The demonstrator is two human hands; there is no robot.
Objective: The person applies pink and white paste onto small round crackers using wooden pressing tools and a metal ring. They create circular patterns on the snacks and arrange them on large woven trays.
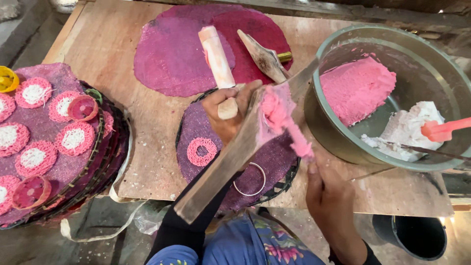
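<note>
From the head camera, we are closing our left hand (226, 110) around a long, worn wooden paddle board (230, 157), thumb and fingers wrapped over its upper part, so that it is slanting from lower left, near our lap, up toward the rim of the big metal basin (343, 147). Our right hand (326, 189) is reaching up from below, fingertips pinched on the strip of bright pink dough (287, 122) that is clinging to the paddle's upper face and trailing down toward that hand; how firmly the fingers are closing on it we cannot tell.

Under the paddle we are seeing a round woven tray covered with purple cloth (274, 157), with one pink ring-shaped dough piece with a pale centre (201, 151) and a thin metal ring (250, 179) lying on it. Behind our left hand a pale pink cylindrical roller (216, 54) and a wooden scraper with a brass end (262, 56) are resting on round magenta cloths (171, 54) spread on the wooden table (103, 44).

Inside the basin a pink dough mass (358, 86) is sitting beside a white dough mass (407, 127), with an orange-red plastic spatula (444, 130) lying near the white one. At far left a stack of woven trays (54, 147) is carrying many pink-and-white rings.
</note>
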